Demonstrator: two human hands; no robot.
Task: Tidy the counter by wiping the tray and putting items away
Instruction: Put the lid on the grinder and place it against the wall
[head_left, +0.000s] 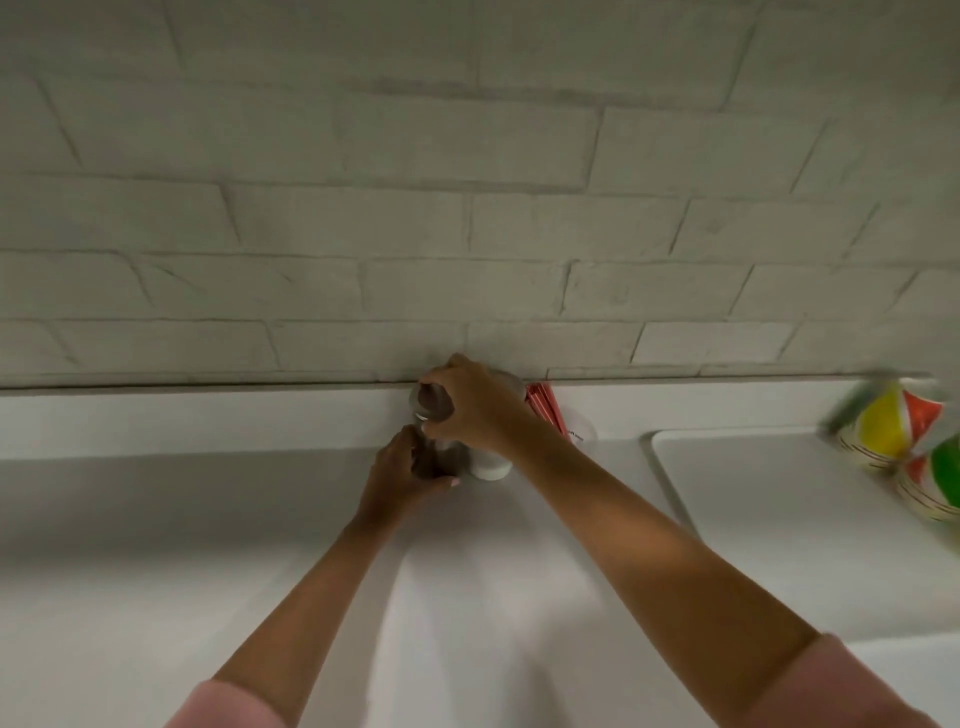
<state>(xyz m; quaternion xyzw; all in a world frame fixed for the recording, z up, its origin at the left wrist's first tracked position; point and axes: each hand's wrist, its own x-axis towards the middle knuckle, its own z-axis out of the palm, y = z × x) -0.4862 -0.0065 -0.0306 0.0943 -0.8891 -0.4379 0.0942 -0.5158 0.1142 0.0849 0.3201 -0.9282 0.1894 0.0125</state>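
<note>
A clear container with dark contents (435, 457) stands on the white counter (208, 519) near the back wall. My left hand (402, 475) wraps around its lower body. My right hand (467, 402) grips its top (428, 405) from above. Right behind it sits a white cup (491, 467), partly hidden by my right wrist. A white holder (582, 434) with red straws (543, 408) stands just to the right. The white tray (779, 519) lies on the counter at the right. The image is blurred.
Two colourful paper cups (898, 426) (935, 483) with yellow, orange and green panels lie on the tray's far right corner. A white brick wall (467, 208) rises directly behind the counter's raised back ledge (182, 410).
</note>
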